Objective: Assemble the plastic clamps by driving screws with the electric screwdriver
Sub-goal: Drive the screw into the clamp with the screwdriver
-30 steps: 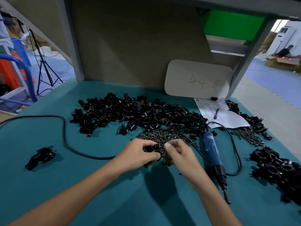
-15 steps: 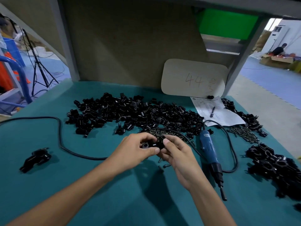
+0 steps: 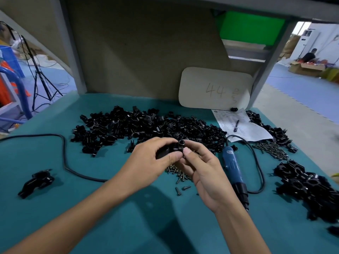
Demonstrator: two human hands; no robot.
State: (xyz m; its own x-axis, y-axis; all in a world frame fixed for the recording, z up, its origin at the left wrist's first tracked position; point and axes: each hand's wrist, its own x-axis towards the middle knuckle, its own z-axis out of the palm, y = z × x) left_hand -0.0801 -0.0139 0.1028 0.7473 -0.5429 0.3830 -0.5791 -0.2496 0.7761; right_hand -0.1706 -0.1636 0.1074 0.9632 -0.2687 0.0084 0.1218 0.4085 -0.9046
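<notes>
Hands: both lifted off the screws (image 3: 178,174) since a second ago; clamp (image 3: 176,148) now above mid-surface (image 3: 128,217).
Grip, left hand (image 3: 152,162): curled round clamp body, steadying.
Grip, right hand (image 3: 203,169): pinches its end; aligning, I judge.
Tool: electric screwdriver (image 3: 233,167) lies just right, within reach.

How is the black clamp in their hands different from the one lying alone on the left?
The held clamp is up off the table, gripped by the left hand and right hand; the lone clamp lies on the table, untouched. Fingers hide much of the held clamp; the lone clamp shows whole. Both are black plastic.
</notes>
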